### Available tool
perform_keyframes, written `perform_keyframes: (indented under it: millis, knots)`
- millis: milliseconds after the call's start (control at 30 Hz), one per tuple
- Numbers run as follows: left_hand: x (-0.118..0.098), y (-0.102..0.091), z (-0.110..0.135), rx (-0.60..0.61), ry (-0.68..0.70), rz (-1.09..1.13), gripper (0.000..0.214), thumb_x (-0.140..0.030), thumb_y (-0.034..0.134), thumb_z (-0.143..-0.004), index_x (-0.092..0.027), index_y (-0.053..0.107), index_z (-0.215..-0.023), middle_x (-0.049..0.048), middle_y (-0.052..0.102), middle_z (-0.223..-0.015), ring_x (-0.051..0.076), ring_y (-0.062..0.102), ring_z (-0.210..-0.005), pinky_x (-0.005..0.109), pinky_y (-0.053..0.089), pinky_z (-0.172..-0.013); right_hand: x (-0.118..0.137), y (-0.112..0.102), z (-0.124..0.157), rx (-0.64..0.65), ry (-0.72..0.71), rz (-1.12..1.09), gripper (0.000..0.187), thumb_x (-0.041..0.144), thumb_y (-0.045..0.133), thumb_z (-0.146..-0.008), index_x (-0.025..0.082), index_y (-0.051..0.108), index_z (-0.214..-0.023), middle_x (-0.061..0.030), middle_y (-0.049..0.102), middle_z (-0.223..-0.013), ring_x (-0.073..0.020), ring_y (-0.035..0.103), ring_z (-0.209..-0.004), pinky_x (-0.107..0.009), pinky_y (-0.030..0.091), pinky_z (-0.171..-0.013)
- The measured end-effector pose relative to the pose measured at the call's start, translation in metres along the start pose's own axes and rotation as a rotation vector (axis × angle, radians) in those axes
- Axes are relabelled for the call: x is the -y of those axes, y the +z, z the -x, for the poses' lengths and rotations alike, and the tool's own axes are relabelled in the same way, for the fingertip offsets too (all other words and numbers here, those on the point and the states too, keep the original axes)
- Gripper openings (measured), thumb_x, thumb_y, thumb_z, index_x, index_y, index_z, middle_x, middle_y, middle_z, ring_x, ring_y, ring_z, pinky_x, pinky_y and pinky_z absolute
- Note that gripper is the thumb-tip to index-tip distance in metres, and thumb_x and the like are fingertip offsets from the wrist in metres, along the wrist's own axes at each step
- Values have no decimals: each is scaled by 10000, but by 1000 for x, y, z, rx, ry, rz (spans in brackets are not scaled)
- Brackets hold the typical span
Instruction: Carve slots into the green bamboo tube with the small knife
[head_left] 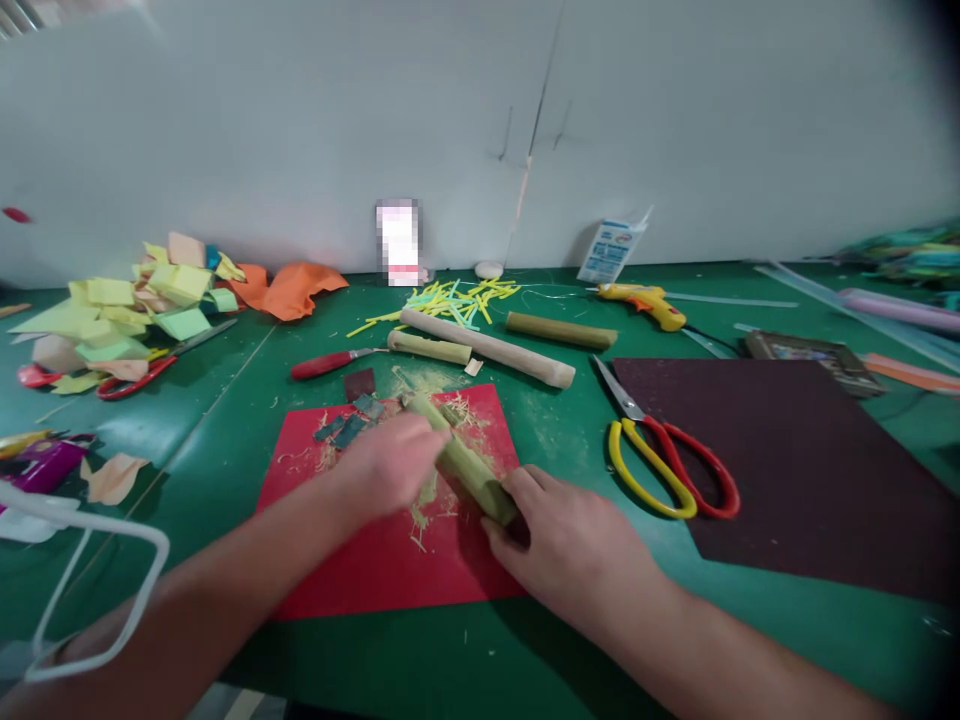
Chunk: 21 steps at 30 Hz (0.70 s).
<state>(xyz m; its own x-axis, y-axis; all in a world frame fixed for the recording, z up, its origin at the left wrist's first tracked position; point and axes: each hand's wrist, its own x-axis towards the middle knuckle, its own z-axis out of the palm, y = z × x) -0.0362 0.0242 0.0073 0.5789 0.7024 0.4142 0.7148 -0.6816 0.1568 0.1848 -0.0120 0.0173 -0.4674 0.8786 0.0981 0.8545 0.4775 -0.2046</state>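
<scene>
A pale green bamboo stick [474,467] lies tilted over a red sheet [330,575]. My right hand [574,535] is wrapped round its near end. Slightly blurred, my left hand [394,462] is closed against the stick's far half; what its fingers hold, if anything, is hidden. Small dark grey-green scraps [349,431] lie on the sheet beyond my left hand, and a dark brown square [359,386] sits just past its edge. Pale shavings and dust [427,500] are scattered around the stick.
Beyond the sheet lie a red-handled tool [322,365], a long pale stick [495,345], a short bamboo piece [431,347] and a darker one [562,330]. Scissors [667,465] rest partly on dark brown paper [810,480] at right, before a yellow glue gun [646,304]. Folded paper [150,300] is piled left.
</scene>
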Motion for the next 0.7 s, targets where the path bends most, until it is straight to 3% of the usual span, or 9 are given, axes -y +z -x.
perform_keyframes:
  millis: [100,333,567,700]
  knots:
    - [16,-1,-2,-120,-123,-15,238,-195,401,-905,-121,620,-960,65,571,-768,148,538,-710,279,452,-650,-2,0,-1,-54,-7,25,85,287,504,-747,204,516,-758,-6,586,-727,-146,531,-590,-283,231,-487]
    - [-7,5,1,21,-39,74,246,-191,400,-906,-133,620,-1000,59,564,-751,149,539,-716,274,458,-658,-2,-1,-1,-62,-35,57,117,313,511,-750,200,533,-767,-13,565,-726,-166,530,-637,-293,271,-526]
    - [27,-2,-3,-163,-200,79,215,-194,452,-889,-143,626,-1004,56,590,-800,140,561,-739,266,463,-676,-2,-4,-4,-52,-23,31,135,314,479,-787,198,546,-764,-20,556,-750,-154,507,-605,-297,287,-529]
    - [3,2,-1,-107,-141,96,226,-202,428,-902,-141,632,-977,62,593,-783,150,562,-737,280,464,-678,-3,0,-5,-104,-31,23,100,285,519,-763,188,541,-768,-22,554,-756,-153,520,-631,-289,299,-530]
